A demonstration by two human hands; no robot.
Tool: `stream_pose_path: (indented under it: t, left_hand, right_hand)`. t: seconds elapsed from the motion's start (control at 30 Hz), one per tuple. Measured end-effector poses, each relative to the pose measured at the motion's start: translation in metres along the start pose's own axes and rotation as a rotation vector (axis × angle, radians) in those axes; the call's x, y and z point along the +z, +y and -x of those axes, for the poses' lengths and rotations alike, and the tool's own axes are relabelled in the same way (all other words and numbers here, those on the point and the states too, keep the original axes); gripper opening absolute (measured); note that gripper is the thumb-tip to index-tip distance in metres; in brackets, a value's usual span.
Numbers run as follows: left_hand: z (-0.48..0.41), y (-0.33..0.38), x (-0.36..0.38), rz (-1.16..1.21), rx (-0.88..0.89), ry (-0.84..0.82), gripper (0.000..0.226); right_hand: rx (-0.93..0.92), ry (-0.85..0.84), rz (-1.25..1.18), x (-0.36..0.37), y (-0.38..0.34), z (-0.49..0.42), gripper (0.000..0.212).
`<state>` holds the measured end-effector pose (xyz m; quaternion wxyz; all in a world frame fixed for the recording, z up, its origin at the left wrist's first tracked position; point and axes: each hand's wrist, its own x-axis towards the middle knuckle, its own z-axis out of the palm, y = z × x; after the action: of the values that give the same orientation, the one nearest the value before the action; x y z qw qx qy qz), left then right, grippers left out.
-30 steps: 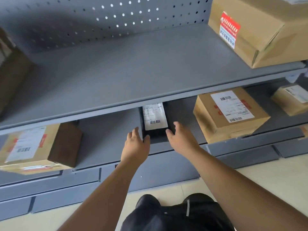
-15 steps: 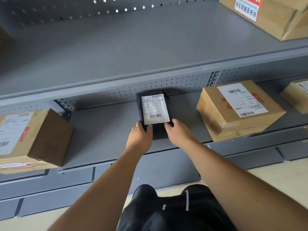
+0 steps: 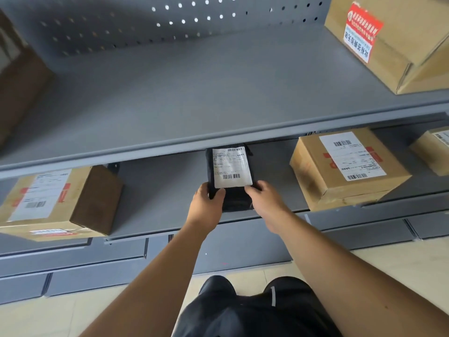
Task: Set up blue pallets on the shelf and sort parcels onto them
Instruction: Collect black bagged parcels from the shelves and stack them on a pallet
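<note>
A small black parcel [image 3: 233, 198] with a white shipping label lies on the lower grey shelf [image 3: 155, 198], its far end under the lip of the upper shelf. My left hand [image 3: 206, 203] grips its near left corner, thumb on top. My right hand [image 3: 264, 200] grips the near right corner, fingers curled over the edge. No blue pallet is in view.
Cardboard boxes sit on the lower shelf at the left [image 3: 56, 203], right [image 3: 347, 166] and far right [image 3: 432, 149]. The upper shelf [image 3: 194, 93] carries a large box [image 3: 398, 40] at its right end and a brown box [image 3: 17, 76] at its left edge. Pale floor lies below.
My hands went from touching the black parcel's near end to gripping both near corners. The parcel has come slightly toward the shelf's front edge. The camera has shifted.
</note>
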<state>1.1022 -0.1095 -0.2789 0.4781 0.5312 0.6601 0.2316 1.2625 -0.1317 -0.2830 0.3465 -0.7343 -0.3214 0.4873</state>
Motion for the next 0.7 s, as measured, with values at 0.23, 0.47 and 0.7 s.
stream_pose_path:
  t: [0.23,0.47,0.7]
  left_hand:
    - [0.040,0.017,-0.023,0.065,-0.037,-0.003,0.006]
    - [0.080,0.023,-0.030,0.111,-0.085,0.025,0.022]
    - [0.126,0.016,-0.033,0.251,-0.125,0.146,0.040]
  right_hand:
    - [0.067,-0.076,-0.185,-0.017,-0.023,0.037,0.019]
    - [0.092,-0.199,-0.212,-0.034,-0.030,0.067,0.011]
    - [0.026,-0.345,-0.137,-0.036,-0.035,0.092,0.012]
